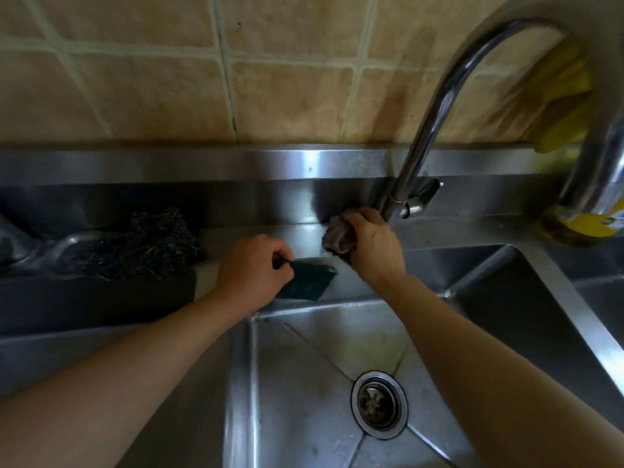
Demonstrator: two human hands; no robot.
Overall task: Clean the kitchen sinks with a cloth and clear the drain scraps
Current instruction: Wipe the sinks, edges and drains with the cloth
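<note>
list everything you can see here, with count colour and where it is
sink basin: 1, steel, centre; second basin edge at far right
drain strainer: 1, metal, basin floor
faucet: 1, chrome, behind the basin
cloth: 1, grey, bunched at the faucet base
scouring pad: 1, dark green, back ledge
mesh scrubber: 1, black, left ledge
bottle: 1, yellow, far right ledge
yellow glove: 1, hanging far right, blurred
wall tiles: beige, behind the sink
left hand: pinches the pad
right hand: grips the cloth

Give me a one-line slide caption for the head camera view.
Right hand presses a bunched grey cloth beside the chrome faucet base; left hand pinches a dark green scouring pad.
</note>
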